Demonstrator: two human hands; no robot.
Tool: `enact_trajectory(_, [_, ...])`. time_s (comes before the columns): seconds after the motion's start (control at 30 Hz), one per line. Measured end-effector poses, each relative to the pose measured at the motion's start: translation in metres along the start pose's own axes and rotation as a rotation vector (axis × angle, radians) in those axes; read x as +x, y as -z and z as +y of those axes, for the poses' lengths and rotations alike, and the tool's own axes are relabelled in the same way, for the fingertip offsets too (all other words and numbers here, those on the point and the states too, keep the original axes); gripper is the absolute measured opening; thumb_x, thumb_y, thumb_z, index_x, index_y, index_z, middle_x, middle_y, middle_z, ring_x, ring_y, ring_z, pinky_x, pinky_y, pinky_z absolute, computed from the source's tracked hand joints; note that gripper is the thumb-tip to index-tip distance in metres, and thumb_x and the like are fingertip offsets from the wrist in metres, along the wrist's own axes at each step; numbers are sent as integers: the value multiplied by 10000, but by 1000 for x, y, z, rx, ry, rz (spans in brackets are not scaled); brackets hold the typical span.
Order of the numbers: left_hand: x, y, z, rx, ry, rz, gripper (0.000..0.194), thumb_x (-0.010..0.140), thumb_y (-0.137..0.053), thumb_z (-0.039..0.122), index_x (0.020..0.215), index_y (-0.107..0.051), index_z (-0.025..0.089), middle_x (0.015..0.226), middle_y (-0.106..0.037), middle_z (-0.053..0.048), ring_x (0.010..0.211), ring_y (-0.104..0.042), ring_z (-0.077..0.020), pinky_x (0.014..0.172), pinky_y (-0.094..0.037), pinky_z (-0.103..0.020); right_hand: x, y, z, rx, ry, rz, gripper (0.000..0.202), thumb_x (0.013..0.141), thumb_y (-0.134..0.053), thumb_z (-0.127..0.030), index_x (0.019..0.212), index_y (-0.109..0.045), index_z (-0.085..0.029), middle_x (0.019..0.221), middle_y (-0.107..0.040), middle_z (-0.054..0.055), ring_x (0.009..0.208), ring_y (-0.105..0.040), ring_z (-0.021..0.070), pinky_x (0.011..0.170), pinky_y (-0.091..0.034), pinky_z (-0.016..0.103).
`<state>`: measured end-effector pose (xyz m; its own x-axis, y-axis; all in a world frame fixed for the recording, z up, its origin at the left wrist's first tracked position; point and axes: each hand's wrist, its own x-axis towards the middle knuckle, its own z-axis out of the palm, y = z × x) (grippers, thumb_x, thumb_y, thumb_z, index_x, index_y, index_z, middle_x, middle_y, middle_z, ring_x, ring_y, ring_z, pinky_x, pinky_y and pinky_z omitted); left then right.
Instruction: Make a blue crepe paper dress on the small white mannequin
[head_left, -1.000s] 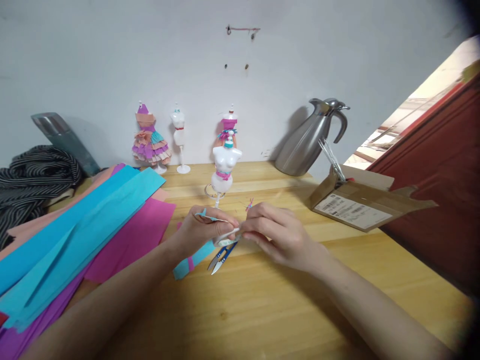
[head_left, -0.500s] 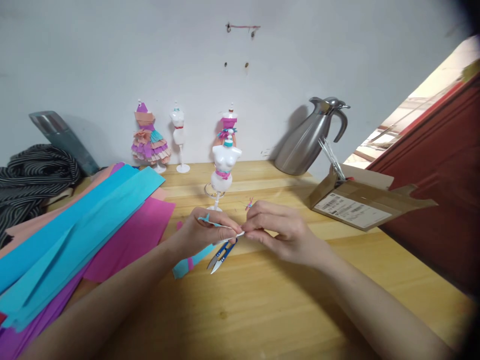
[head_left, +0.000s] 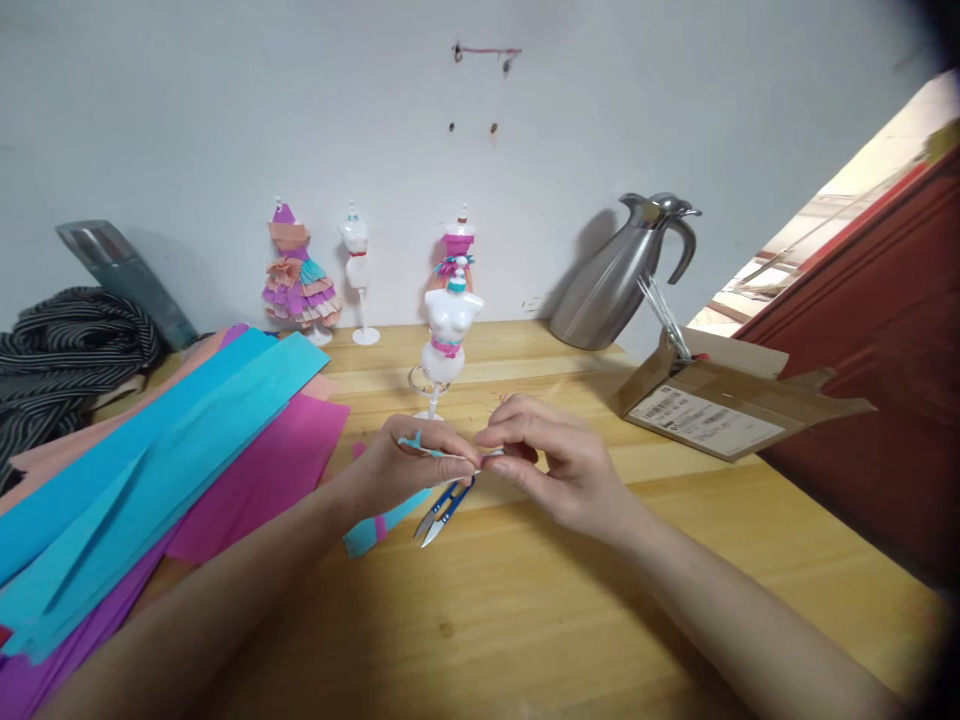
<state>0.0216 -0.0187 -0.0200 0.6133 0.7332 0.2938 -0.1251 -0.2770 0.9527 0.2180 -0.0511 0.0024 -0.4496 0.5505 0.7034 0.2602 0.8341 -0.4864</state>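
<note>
My left hand (head_left: 420, 455) pinches a thin strip (head_left: 427, 453), white with a light blue end that sticks up between thumb and fingers. At the strip's right end, my right hand (head_left: 547, 460) has thumb and index finger around the tip, loosely closed. Most of the strip is hidden by my fingers. Just below them lie blue-handled thread snips (head_left: 439, 520), blades toward me. A blue paper band (head_left: 364, 537) with a pink stripe lies beside the snips. Behind my hands stands a small white dress-form mannequin (head_left: 450, 318) with a pink waistband.
Crepe paper sheets (head_left: 165, 440) in blue, pink and purple cover the left side. Near the wall stand a mannequin in a ruffled paper dress (head_left: 300, 275), a white mannequin (head_left: 356, 255) and another with a pink top (head_left: 459, 243). A steel jug (head_left: 615, 280) and cardboard box (head_left: 705, 405) are right.
My right index finger has lifted a little and its grip has loosened around the strip's end. My left hand stays almost still.
</note>
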Motion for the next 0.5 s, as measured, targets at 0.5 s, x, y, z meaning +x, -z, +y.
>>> enact_trajectory(0.5, [-1, 2, 1, 45, -72, -46, 231, 797, -690, 358, 788, -762, 139, 720, -710, -84, 668, -600, -152, 655, -464, -296, -1, 28, -2, -119, -165, -86, 290, 957, -364, -208, 666, -369, -201, 618, -355, -36, 552, -349, 109, 543, -297, 266])
